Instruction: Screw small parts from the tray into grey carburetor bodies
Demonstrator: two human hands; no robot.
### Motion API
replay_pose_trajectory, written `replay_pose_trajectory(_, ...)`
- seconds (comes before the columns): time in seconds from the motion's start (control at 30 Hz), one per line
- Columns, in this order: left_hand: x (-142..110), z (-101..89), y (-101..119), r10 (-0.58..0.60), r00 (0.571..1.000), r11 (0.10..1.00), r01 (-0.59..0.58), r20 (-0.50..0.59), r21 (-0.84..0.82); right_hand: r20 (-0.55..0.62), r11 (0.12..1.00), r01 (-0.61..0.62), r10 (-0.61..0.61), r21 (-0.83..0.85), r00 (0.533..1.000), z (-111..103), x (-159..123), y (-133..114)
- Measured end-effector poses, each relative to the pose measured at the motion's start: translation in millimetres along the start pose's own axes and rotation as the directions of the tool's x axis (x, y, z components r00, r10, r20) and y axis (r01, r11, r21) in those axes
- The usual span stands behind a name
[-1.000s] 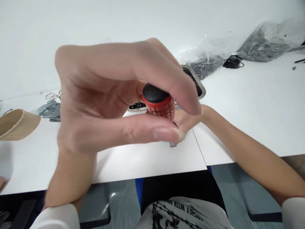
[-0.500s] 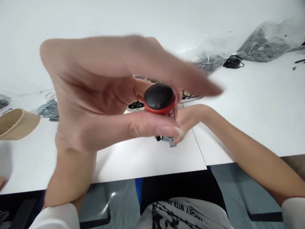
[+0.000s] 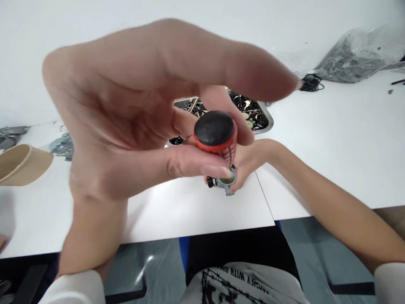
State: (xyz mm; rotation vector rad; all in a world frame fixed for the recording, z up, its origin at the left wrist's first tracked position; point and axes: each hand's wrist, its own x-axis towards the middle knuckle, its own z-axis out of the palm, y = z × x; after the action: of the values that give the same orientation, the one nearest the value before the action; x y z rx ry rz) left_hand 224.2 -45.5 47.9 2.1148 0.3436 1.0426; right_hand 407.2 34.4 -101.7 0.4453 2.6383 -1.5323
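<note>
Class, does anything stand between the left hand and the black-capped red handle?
Nothing visible does: the left hand has its thumb directly against the black-capped red handle, with its index finger raised above.

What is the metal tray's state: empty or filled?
Not empty: small parts lie in the metal tray. How full, I cannot tell; the left hand hides some.

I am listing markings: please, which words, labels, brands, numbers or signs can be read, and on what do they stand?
"WITH": upside down, on the pale grey cloth shirt with black print.
"MONEY": before it, blurred, so only probable.
"GR": after it; the rest is unreadable.
No other readable text.
</note>
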Motion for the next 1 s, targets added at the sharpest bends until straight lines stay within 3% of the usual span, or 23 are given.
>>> replay_pose_trajectory(0.1, 4.6, -3.2, -8.5, -0.026, 0.983, 1.000, 0.026, 0.182, 0.003, 0.008, 1.000, 0.022, -0.022, -0.019, 1.000, 0.6, 0.9, 1.5)
replay_pose_trajectory(0.17, 9.4, -5.2, -16.1, -0.007, 0.973, 1.000, 0.012, 0.232, -0.019, 0.007, 1.000, 0.013, -0.013, -0.029, 1.000, 0.0, 0.6, 0.0)
replay_pose_trajectory(0.37, 6.6, -6.1, -2.0, -0.150, 0.977, 0.983, 0.164, 0.153, -0.079, -0.001, 1.000, -0.017, 0.017, 0.007, 1.000, -0.9, -0.6, -4.5)
replay_pose_trajectory(0.47, 2.2, -7.5, -0.3, -0.087, 0.987, 0.992, 0.098, 0.136, -0.074, -0.007, 1.000, -0.011, 0.011, -0.004, 1.000, -0.5, -0.8, -5.3)
replay_pose_trajectory(0.6, 2.5, -8.6, -13.7, -0.006, 0.982, 0.999, 0.015, 0.188, -0.044, -0.020, 1.000, -0.010, 0.010, -0.011, 1.000, -0.2, -0.9, -5.7)
replay_pose_trajectory(0.73, -0.4, -6.9, -23.5, -0.023, 0.999, 1.000, 0.023, 0.046, -0.005, 0.005, 1.000, -0.011, 0.011, -0.013, 1.000, 0.6, -0.9, -2.6)
replay_pose_trajectory(0.9, 3.7, -8.6, -22.3, -0.130, 0.973, 0.991, 0.123, 0.189, 0.047, 0.004, 0.999, -0.032, 0.032, -0.010, 0.999, 1.1, -0.4, -0.9)
replay_pose_trajectory(1.0, 8.5, -7.6, -17.2, -0.082, 0.989, 0.996, 0.076, 0.127, 0.051, 0.002, 1.000, -0.018, 0.018, -0.008, 1.000, 1.0, 0.0, -0.9)
